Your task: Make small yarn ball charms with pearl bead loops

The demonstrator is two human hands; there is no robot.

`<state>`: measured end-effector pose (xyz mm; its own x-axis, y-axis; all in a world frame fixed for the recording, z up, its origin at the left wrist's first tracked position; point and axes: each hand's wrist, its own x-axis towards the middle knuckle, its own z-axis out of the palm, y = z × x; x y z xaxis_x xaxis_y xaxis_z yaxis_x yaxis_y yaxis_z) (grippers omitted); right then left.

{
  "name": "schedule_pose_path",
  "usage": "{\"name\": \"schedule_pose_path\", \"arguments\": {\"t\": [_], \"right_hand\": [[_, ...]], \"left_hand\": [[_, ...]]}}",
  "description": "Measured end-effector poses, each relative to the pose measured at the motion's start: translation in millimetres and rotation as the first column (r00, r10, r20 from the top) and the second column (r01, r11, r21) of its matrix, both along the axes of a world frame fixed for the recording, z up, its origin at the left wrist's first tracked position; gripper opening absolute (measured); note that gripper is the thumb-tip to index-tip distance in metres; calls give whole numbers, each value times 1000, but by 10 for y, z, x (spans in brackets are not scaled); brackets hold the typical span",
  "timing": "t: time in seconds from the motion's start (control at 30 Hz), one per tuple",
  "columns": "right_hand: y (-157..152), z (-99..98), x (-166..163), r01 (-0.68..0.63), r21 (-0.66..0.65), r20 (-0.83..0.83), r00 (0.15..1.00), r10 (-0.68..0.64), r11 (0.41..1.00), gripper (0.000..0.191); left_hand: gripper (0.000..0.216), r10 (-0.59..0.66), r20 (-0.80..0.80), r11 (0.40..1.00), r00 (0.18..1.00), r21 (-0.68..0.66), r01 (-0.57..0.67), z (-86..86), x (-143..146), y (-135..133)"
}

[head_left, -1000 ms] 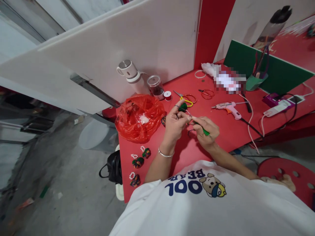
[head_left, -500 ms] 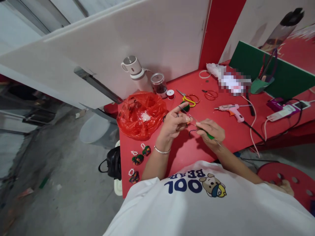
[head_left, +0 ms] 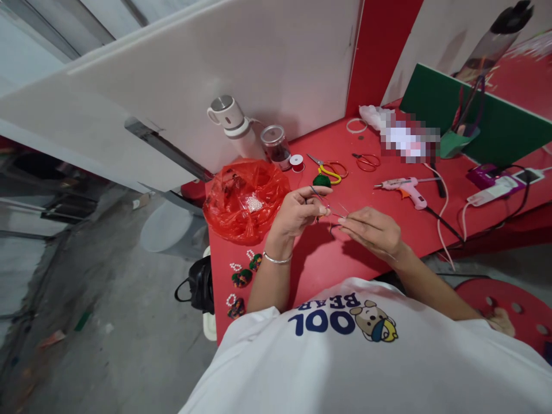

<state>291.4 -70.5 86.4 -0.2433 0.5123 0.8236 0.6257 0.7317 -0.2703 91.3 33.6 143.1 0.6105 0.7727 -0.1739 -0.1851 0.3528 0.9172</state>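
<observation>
My left hand (head_left: 297, 213) is closed in a pinch in front of my chest, with dark yarn (head_left: 318, 194) running over its raised index finger. Its fingertips hold a small piece of yarn work (head_left: 321, 217), too small to make out well. Close beside it, my right hand (head_left: 374, 231) is closed, with the thin metal shaft of a crochet hook (head_left: 343, 207) at its fingertips. The hook's handle is hidden by the hand. A dark loose yarn end (head_left: 332, 230) hangs between the hands. Just beyond my left hand lies a green yarn ball (head_left: 321, 181).
On the red table (head_left: 319, 264) lie a red plastic bag (head_left: 241, 221) with white beads, yellow-handled scissors (head_left: 330, 175), red-handled scissors (head_left: 366, 163), a red thread spool (head_left: 296, 163) and a pink glue gun (head_left: 405, 188). Several beaded yarn ornaments (head_left: 241, 278) sit at the left edge.
My right hand has turned, and the hook's green handle, visible before, is now hidden. My left index finger has bent lower. The whole view has shifted slightly.
</observation>
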Motion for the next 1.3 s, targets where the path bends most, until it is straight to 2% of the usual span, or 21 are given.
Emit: {"name": "schedule_pose_path", "arguments": {"t": [0.17, 0.3, 0.5, 0.6, 0.77, 0.9, 1.07, 1.2, 1.3], "right_hand": [[-26, 44, 76, -33, 33, 97, 995, 30, 999, 44], [-61, 87, 51, 31, 46, 111, 993, -36, 998, 42], [-52, 6, -104, 115, 118, -22, 993, -113, 986, 49], [-22, -11, -189, 182, 126, -102, 980, -170, 975, 45], [10, 24, -247, 203, 55, -119, 973, -195, 978, 19], [7, 6, -237, 193, 29, -189, 964, -185, 981, 24], [0, -18, -260, 177, -49, -291, 939, -184, 983, 29], [3, -2, -280, 146, -84, -400, 901, -168, 986, 29], [13, -35, -266, 73, -158, -482, 865, -142, 985, 22]], "left_hand": [[41, -35, -17, 999, 999, 17, 35, -38, 6, 24], [43, -29, -33, 999, 999, 34, 30, -50, 14, 10], [66, -30, 34, 1000, 999, 1, 30, -95, 79, -36], [68, 8, 80, 1000, 997, -4, -8, -163, 143, -73], [58, 13, 114, 998, 993, 55, -19, -236, 171, -102], [50, 24, 148, 991, 989, 126, -43, -241, 159, -92], [47, 103, 152, 983, 983, 134, -124, -227, 201, -90], [51, 95, 150, 987, 984, 112, -112, -215, 218, -96], [54, 73, 140, 991, 987, 97, -87, -225, 212, -96]]}}
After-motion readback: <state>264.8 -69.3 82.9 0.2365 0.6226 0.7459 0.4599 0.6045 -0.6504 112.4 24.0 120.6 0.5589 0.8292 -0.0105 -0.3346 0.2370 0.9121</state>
